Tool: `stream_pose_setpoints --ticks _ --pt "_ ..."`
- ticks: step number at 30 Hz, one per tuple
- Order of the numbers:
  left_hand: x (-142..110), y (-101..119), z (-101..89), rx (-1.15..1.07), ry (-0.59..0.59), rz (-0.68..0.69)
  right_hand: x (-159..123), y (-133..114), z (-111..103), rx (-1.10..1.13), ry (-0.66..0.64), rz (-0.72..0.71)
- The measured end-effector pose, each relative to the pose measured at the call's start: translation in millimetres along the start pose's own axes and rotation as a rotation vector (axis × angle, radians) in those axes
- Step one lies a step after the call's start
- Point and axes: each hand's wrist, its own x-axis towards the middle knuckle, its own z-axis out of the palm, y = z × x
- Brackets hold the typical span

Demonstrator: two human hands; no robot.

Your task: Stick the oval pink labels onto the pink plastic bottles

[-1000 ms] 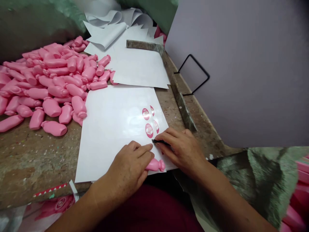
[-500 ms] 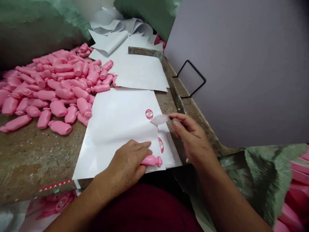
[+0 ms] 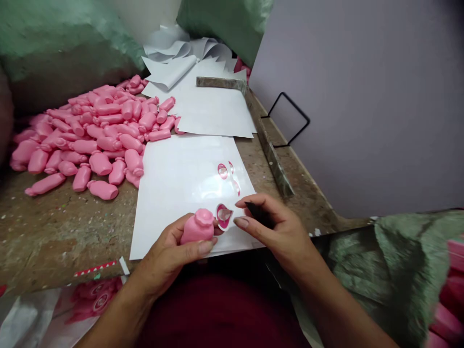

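My left hand (image 3: 174, 251) is closed round a small pink plastic bottle (image 3: 197, 227), held upright above the near edge of a white sticker sheet (image 3: 174, 188). My right hand (image 3: 279, 232) pinches a thin dark tool (image 3: 259, 213) and brings a peeled pink-and-white sticker (image 3: 224, 216) up against the bottle. Two or three more pink stickers (image 3: 226, 171) remain on the sheet just beyond the hands.
A large heap of pink bottles (image 3: 94, 135) lies at the left on the stained worktable (image 3: 54, 227). Used white backing sheets (image 3: 206, 106) are piled behind. A raised ledge (image 3: 270, 150) runs along the right, a grey wall with a black wire bracket (image 3: 290, 116) beyond. Green sacks stand at back and right.
My left hand has lifted the bottle off the sheet and turned it upright. My right hand came back from the sheet with a peeled sticker and now holds it at the bottle.
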Motion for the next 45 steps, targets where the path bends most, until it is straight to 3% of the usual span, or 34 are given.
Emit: stream_pose_setpoints --ticks 4,8,12,15,22,45 --pt "-0.5 -2.8 4.8 -0.040 0.038 -0.052 5.3 1.4 6.1 0.227 0.002 0.092" --pt "6.0 -6.1 12.1 -0.186 0.144 0.004 -0.7 -1.6 9.3 0.339 0.060 0.111" --pt "10.4 -7.8 22.5 -0.334 0.158 0.104 -8.6 -11.5 15.7 0.213 -0.071 0.102" --pt "10.1 -7.7 28.0 -0.395 0.134 0.110 -11.7 -15.2 22.1 0.122 -0.101 0.109" --pt "9.1 -9.4 31.6 -0.409 0.154 0.083 -11.5 -10.3 30.5 0.100 -0.037 0.118" --pt "9.3 -15.2 36.3 -0.286 0.179 0.152 -9.8 -2.0 36.7 0.160 -0.014 0.094"
